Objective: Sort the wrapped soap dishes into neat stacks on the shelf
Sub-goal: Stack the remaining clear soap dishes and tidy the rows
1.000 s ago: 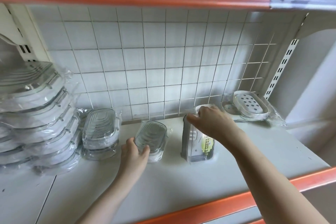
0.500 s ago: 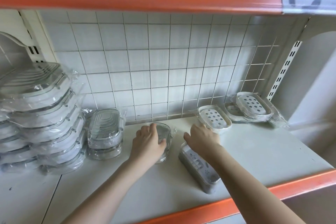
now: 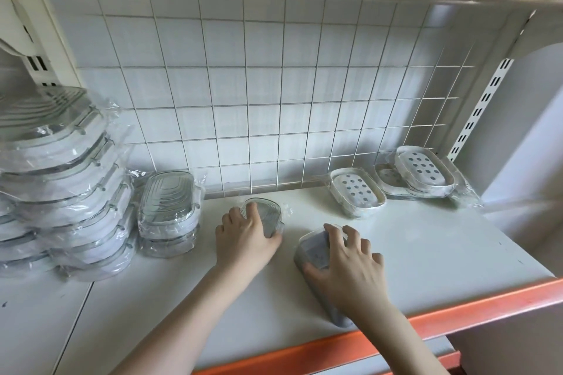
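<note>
Now both hands grip dishes: left hand (image 3: 243, 237) clear dish (image 3: 265, 216), right hand (image 3: 350, 268) grey box (image 3: 313, 253).

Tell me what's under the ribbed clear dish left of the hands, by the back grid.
Under the ribbed clear dish sits a second wrapped dish of the same kind, making a stack of two on the shelf. Only its front edge shows; its top is covered.

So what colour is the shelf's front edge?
Orange, on the shelf's front edge; head view shows it.
</note>
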